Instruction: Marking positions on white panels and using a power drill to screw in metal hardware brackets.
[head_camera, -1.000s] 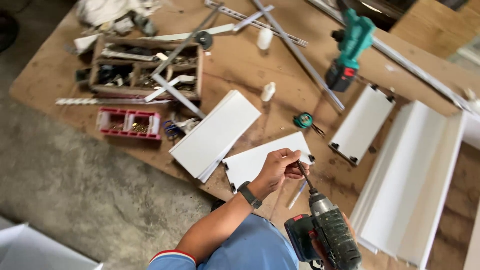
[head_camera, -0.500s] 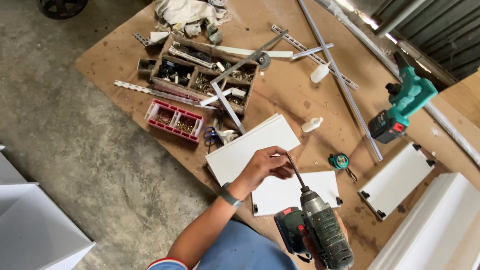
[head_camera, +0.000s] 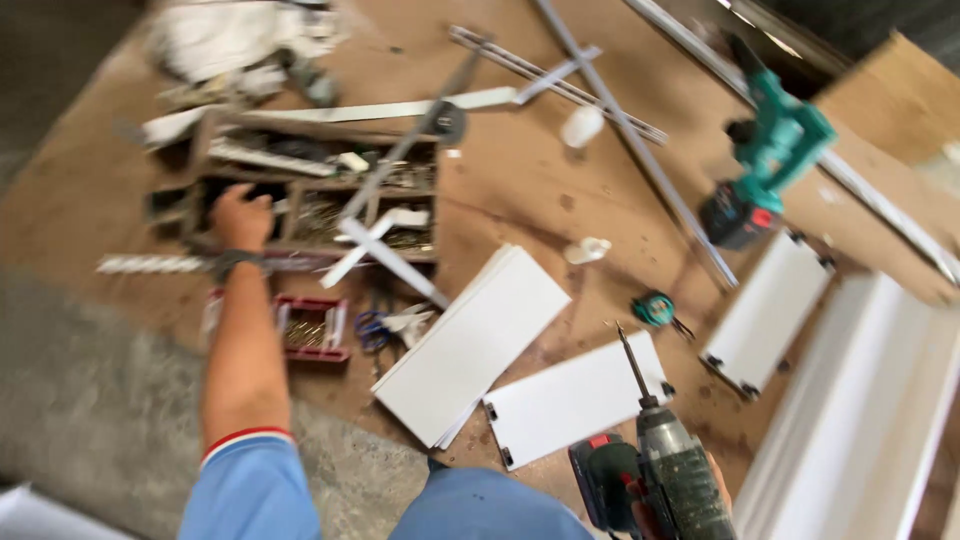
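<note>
The left hand (head_camera: 240, 215) reaches far forward into the wooden tray (head_camera: 300, 190) of small parts, its fingers curled down into a compartment; the picture is blurred, so I cannot tell if it has something. The right hand (head_camera: 700, 490), mostly hidden, is closed around the cordless drill (head_camera: 670, 470), whose bit points up over the white panel (head_camera: 575, 400) just to its left. A red box of screws (head_camera: 310, 325) lies just beside the left forearm, nearer to the person.

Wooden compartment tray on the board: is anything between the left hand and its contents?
Nothing visible does. The left hand is already over a near-left compartment of the wooden compartment tray. A long grey metal strip lies slanted across the compartments further right, clear of the hand. Motion blur hides what the fingers touch.
</note>
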